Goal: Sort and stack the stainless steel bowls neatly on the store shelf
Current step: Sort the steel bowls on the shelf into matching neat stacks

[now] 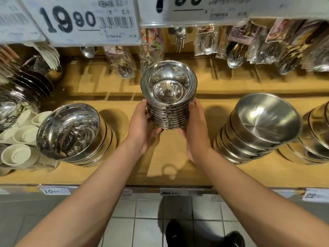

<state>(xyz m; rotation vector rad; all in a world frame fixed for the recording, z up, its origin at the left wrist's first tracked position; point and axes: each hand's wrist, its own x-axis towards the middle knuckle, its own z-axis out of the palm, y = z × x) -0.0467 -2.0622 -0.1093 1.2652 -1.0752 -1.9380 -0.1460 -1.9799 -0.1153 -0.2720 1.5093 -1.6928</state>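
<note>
Both hands — left hand (pixel 142 127), right hand (pixel 195 129) — clasp small bowl stack (pixel 168 97); larger stacks (pixel 74 132) flank it.

Four bowl stacks, two hands, a handful of cups and tags.

You have two hands up, the left hand (pixel 140 129) and right hand (pixel 195 132), both on one tall stack of small bowls (pixel 169 97), roughly ten rims showing. Three more bowl stacks stand on the wooden shelf (pixel 178 157): a left stack (pixel 74 134), a right stack (pixel 256 132) of about five, and a far-right stack (pixel 316 139) cut by the edge. About six white cups (pixel 21 145) sit at your left. Two big price signs (pixel 85 20) hang above; four small shelf tags (pixel 55 190) line the front.
</note>
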